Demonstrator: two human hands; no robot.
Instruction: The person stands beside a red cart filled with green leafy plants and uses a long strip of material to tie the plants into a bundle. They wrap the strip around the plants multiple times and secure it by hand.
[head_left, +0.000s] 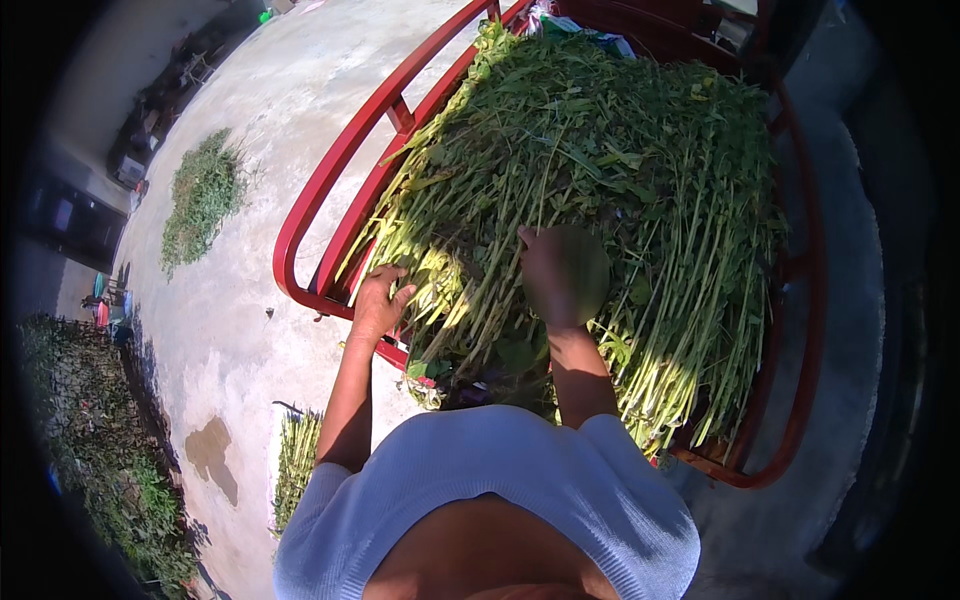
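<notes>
Leafy green stalks [640,165], 1 heap, lie in a red-railed cart [288,245] before the person. Left hand [376,304], arm extended forward, is unclenched at the near left stalks, thumb and fingers parted. Right hand [556,268], forearm angled forward, is over the heap's near middle; blurred, grip cannot be told.
</notes>
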